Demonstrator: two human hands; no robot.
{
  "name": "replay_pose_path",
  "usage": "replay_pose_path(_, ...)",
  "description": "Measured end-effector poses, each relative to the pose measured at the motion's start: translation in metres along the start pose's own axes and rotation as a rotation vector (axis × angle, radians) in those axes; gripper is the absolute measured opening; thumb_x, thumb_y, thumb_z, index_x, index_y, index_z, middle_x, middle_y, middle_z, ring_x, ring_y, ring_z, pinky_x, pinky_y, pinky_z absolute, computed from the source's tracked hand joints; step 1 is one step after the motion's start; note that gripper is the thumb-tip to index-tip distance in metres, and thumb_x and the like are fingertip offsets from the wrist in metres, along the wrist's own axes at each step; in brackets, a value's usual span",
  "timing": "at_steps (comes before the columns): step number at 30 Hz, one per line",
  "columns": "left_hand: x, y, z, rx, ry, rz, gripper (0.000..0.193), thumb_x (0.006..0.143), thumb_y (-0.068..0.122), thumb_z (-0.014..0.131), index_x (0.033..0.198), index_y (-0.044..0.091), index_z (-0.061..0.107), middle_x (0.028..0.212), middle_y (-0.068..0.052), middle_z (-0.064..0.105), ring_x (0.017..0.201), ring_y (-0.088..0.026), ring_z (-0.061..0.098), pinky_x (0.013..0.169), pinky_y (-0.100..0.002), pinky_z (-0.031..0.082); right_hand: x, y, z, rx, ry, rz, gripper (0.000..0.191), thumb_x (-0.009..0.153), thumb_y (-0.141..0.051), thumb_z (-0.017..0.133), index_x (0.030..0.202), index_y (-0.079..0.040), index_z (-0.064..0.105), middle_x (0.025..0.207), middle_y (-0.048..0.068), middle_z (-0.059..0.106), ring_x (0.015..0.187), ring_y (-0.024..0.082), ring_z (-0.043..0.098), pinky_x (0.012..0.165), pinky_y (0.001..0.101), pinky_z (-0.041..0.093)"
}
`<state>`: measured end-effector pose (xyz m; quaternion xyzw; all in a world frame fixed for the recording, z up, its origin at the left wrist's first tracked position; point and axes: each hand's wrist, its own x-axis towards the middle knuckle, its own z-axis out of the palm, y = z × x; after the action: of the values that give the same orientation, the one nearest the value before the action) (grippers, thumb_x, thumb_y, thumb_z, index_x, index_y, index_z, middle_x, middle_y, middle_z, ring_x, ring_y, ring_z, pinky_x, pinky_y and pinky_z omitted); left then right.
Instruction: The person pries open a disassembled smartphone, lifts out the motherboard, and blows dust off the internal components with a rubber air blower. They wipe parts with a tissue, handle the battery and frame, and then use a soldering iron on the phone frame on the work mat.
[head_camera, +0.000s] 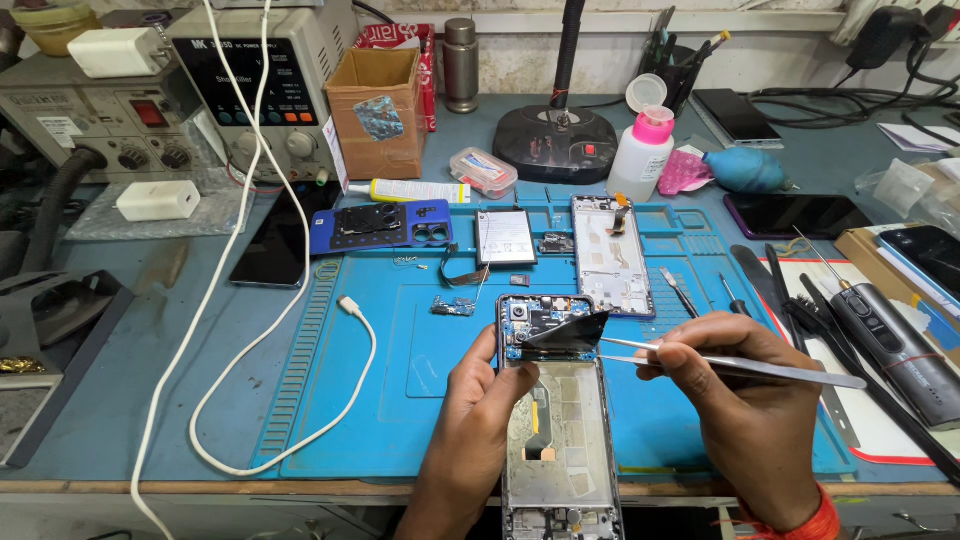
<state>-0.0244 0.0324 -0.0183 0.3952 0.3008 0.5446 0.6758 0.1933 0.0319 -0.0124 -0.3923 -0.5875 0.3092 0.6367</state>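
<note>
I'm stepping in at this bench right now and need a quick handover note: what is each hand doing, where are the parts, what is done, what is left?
Left hand grips the opened phone by its left edge, above the blue mat.
Right hand holds tweezers, tips at a dark cover piece tilted up over the phone's camera end.
Done: the back is off and the inside is exposed. A blue back cover, a battery and a second frame lie on the mat.
Left: the dark piece is only lifted, not set aside; the circuit board is in the phone.
</note>
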Motion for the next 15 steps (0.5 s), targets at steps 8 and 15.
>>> replay_pose_path(8, 0.002, -0.001, -0.003, 0.016, 0.059, 0.047, 0.034, 0.096, 0.014, 0.049, 0.126, 0.004, 0.061, 0.1, -0.002, 0.066, 0.097, -0.011, 0.059, 0.093, -0.027, 0.047, -0.011, 0.012, 0.008, 0.281, 0.046, 0.073, 0.021, 0.099, -0.019, 0.07, 0.104, 0.001, 0.065, 0.099, 0.014, 0.071, 0.092, 0.024, 0.073, 0.076, 0.0391, 0.063)
replay_pose_path(15, 0.004, -0.005, -0.008, -0.007, 0.041, -0.033, 0.037, 0.096, 0.019, 0.047, 0.128, 0.006, 0.062, 0.099, -0.002, 0.066, 0.097, -0.013, 0.057, 0.085, -0.038, 0.044, -0.018, 0.025, 0.015, 0.494, 0.08, 0.25, 0.02, 0.101, -0.023, 0.066, 0.105, -0.003, 0.062, 0.098, 0.011, 0.069, 0.096, 0.025, 0.071, 0.075, 0.039, 0.058)
